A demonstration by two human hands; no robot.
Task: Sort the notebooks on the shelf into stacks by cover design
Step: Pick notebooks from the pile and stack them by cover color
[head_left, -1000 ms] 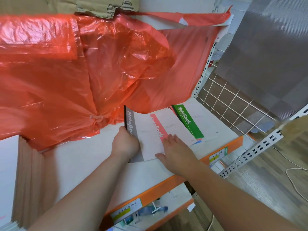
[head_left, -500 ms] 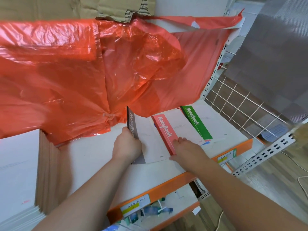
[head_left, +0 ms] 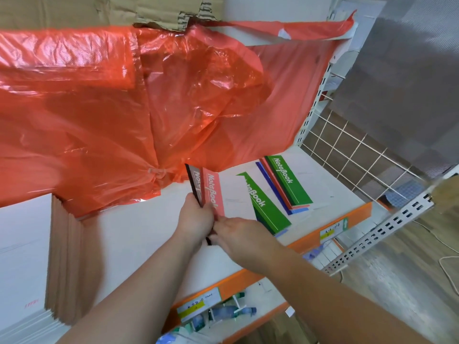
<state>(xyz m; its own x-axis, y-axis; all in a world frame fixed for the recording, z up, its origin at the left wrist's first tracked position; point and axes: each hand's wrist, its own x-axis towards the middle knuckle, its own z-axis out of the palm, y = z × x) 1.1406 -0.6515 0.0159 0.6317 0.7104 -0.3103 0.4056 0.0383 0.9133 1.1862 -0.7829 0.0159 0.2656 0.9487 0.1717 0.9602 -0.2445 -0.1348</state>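
On the white shelf (head_left: 139, 234), my left hand (head_left: 196, 217) grips a small stack of notebooks tilted up on edge: a grey-banded notebook (head_left: 195, 181) behind and a pink-banded notebook (head_left: 214, 192) in front. My right hand (head_left: 238, 234) holds the pink notebook's lower edge, touching my left hand. To the right a green-banded notebook (head_left: 263, 207) lies flat. Further right lies a fanned stack topped by another green-banded notebook (head_left: 288, 180), with red and blue bands showing under it.
A red plastic sheet (head_left: 124, 115) hangs over the back of the shelf. A tall pile of brown-edged pads (head_left: 64, 264) stands at the left. The shelf's orange front edge (head_left: 308, 239) carries price labels. A white wire grid (head_left: 352, 155) closes the right side. A lower shelf holds small items.
My right hand slid the pink notebook left and tilted it up against the grey one in my left hand. That uncovered a green notebook lying flat beside them.
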